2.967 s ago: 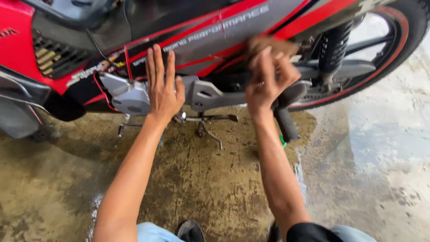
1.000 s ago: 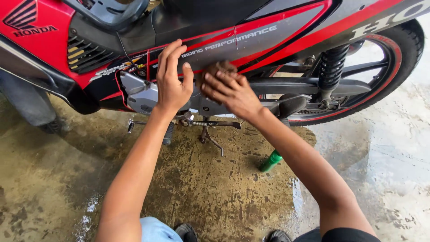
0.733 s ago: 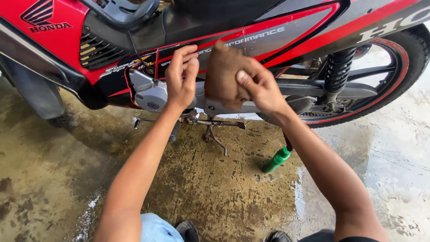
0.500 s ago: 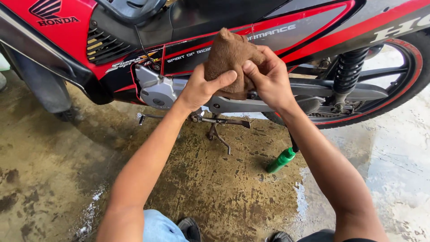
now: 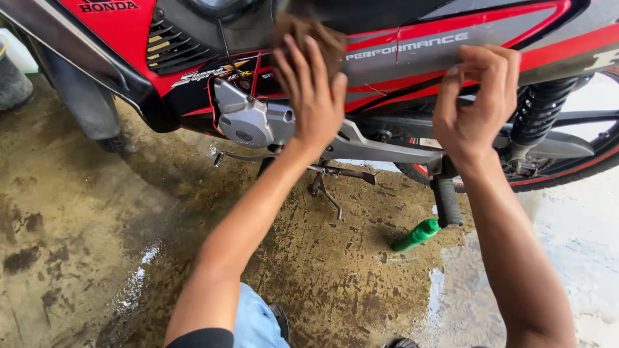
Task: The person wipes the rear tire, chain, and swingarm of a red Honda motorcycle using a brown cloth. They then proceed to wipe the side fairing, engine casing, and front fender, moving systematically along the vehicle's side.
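A red, black and grey motorcycle (image 5: 412, 58) stands side-on in front of me. My left hand (image 5: 313, 96) presses a brown cloth (image 5: 309, 35) flat against the side panel, just above the silver engine cover (image 5: 248, 122). My right hand (image 5: 474, 103) hovers next to the grey panel further right, fingers curled and holding nothing. The rear shock spring (image 5: 538, 113) and rear wheel (image 5: 580, 167) are beyond the right hand.
A green bottle (image 5: 418, 234) lies on the wet, stained concrete floor (image 5: 84, 225) beside a black footpeg (image 5: 446, 201). The side stand (image 5: 325, 190) hangs under the engine. A dark bucket (image 5: 11, 80) sits at far left. My knees and shoes show at the bottom.
The cloth passed from my right hand to my left hand, which now presses it higher on the panel. My right hand let go and moved off to the right.
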